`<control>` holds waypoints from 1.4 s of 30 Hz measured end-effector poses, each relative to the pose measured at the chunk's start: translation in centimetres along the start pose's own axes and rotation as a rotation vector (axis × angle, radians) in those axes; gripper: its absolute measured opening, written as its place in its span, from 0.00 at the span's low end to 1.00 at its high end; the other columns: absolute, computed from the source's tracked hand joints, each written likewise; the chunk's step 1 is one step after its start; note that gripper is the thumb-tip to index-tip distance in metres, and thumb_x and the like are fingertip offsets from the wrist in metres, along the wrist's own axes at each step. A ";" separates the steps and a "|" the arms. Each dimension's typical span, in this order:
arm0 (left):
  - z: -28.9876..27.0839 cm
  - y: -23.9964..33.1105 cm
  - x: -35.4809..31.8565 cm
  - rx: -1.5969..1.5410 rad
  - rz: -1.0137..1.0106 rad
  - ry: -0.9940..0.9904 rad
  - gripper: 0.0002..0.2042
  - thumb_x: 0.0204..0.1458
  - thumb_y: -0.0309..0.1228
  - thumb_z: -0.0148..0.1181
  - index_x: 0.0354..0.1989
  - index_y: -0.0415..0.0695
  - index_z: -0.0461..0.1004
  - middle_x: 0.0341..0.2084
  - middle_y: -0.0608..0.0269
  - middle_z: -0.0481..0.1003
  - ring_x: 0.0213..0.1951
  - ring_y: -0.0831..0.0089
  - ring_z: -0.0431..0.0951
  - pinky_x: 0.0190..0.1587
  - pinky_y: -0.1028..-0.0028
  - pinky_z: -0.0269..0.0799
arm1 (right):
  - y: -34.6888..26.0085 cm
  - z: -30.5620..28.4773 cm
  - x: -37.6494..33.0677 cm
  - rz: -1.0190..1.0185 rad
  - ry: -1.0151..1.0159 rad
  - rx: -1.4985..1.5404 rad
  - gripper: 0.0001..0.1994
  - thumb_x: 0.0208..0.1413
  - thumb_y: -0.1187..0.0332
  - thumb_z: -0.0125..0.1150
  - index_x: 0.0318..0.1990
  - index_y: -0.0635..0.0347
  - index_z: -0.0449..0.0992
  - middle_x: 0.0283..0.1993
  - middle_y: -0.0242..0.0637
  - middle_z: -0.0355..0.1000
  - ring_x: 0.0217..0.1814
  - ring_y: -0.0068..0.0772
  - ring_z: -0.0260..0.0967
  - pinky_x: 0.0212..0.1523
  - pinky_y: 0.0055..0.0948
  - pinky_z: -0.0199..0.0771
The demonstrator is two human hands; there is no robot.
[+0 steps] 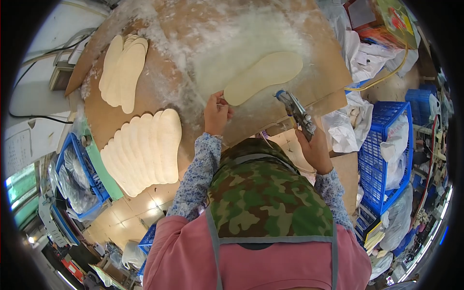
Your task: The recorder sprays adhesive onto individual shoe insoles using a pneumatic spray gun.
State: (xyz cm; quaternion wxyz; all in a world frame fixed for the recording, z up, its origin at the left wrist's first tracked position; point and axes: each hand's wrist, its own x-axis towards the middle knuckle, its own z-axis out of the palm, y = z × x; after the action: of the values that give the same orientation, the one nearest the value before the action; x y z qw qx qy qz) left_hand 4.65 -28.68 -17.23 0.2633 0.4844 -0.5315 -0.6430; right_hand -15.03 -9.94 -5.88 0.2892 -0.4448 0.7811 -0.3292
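A pale cream shoe insole [265, 77] lies on the brown board, tilted so that one end points to the upper right. My left hand [217, 113] pinches the insole's lower-left end between thumb and fingers. Just below the insole, my right hand [315, 149] is wrapped round a metal spray gun [298, 115]. Its blue-tipped nozzle faces up and left toward the insole. Part of the grip is hidden by my fingers. A whitish, misty patch surrounds the insole on the board.
A fanned row of insoles [147, 151] overhangs the near left edge of the cardboard-covered table [169, 29]; another stack [123, 72] lies farther back. Blue crates stand on the right [382, 159] and left [99, 186]. A yellow hose [382, 79] curves by the right edge.
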 end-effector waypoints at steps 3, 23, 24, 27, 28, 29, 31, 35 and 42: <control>-0.3 -0.1 -0.1 0.004 0.009 0.003 0.20 0.50 0.18 0.46 0.54 0.37 0.64 0.34 0.58 0.69 0.27 0.74 0.76 0.25 0.78 0.73 | -0.3 1.1 -0.3 -0.062 -0.031 0.076 0.15 0.53 0.74 0.56 0.48 0.65 0.65 0.32 0.52 0.70 0.32 0.53 0.70 0.32 0.36 0.68; 0.8 -0.7 0.6 0.014 0.002 0.075 0.15 0.51 0.18 0.46 0.48 0.36 0.66 0.30 0.62 0.69 0.24 0.76 0.73 0.22 0.78 0.70 | -1.2 -0.2 -0.7 -0.022 -0.239 0.199 0.15 0.51 0.73 0.59 0.46 0.65 0.67 0.38 0.51 0.73 0.41 0.53 0.71 0.40 0.38 0.70; 0.7 -0.6 0.5 0.039 0.023 0.095 0.12 0.51 0.18 0.47 0.45 0.35 0.67 0.29 0.62 0.69 0.24 0.76 0.74 0.22 0.78 0.71 | -0.5 -0.7 -0.6 -0.014 -0.147 0.104 0.14 0.51 0.72 0.60 0.45 0.66 0.68 0.35 0.50 0.73 0.38 0.48 0.72 0.37 0.36 0.70; 0.8 -2.6 1.7 0.125 0.222 0.138 0.12 0.49 0.18 0.48 0.44 0.36 0.64 0.33 0.59 0.69 0.29 0.76 0.74 0.24 0.80 0.72 | 3.6 -2.4 0.4 -0.011 0.088 0.026 0.11 0.53 0.69 0.59 0.38 0.68 0.71 0.23 0.40 0.68 0.23 0.30 0.62 0.24 0.31 0.62; 1.4 -1.7 1.6 0.125 0.222 0.136 0.12 0.49 0.18 0.48 0.44 0.36 0.64 0.33 0.59 0.69 0.29 0.76 0.74 0.24 0.80 0.72 | 3.8 -3.4 1.2 0.076 0.136 0.103 0.09 0.53 0.69 0.58 0.36 0.68 0.71 0.21 0.38 0.67 0.21 0.28 0.61 0.22 0.29 0.61; 1.9 -0.8 1.3 0.082 0.165 0.145 0.11 0.50 0.18 0.47 0.43 0.37 0.64 0.33 0.60 0.70 0.31 0.76 0.74 0.27 0.78 0.73 | 3.9 -4.4 2.1 0.161 0.181 0.181 0.09 0.54 0.69 0.58 0.33 0.67 0.71 0.19 0.35 0.66 0.19 0.26 0.60 0.21 0.28 0.60; 2.5 1.2 0.7 0.036 0.114 0.161 0.10 0.50 0.18 0.47 0.42 0.37 0.64 0.34 0.60 0.70 0.33 0.75 0.74 0.29 0.77 0.74 | 5.9 -6.6 4.1 0.227 0.221 0.137 0.08 0.54 0.69 0.58 0.28 0.65 0.71 0.16 0.30 0.64 0.15 0.20 0.56 0.18 0.25 0.57; 2.9 5.0 -1.4 -0.253 0.160 0.100 0.11 0.51 0.18 0.47 0.43 0.39 0.65 0.36 0.61 0.71 0.34 0.74 0.74 0.34 0.74 0.75 | 12.7 -10.2 9.2 0.162 0.163 0.343 0.06 0.55 0.67 0.58 0.33 0.60 0.72 0.16 0.25 0.60 0.14 0.16 0.55 0.16 0.22 0.54; 0.0 12.0 -8.4 -0.543 0.284 0.254 0.12 0.52 0.21 0.48 0.46 0.38 0.64 0.36 0.63 0.71 0.34 0.75 0.73 0.36 0.76 0.73 | 20.8 -12.1 18.2 0.176 0.116 0.373 0.19 0.56 0.56 0.57 0.44 0.64 0.77 0.37 0.29 0.72 0.31 0.17 0.65 0.28 0.19 0.65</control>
State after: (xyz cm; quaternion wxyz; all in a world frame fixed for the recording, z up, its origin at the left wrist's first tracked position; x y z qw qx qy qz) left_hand 5.80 -25.04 -3.10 0.5342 0.3938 -0.3657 -0.6525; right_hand -42.51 -14.89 -17.35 0.3487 -0.2938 0.7579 -0.4665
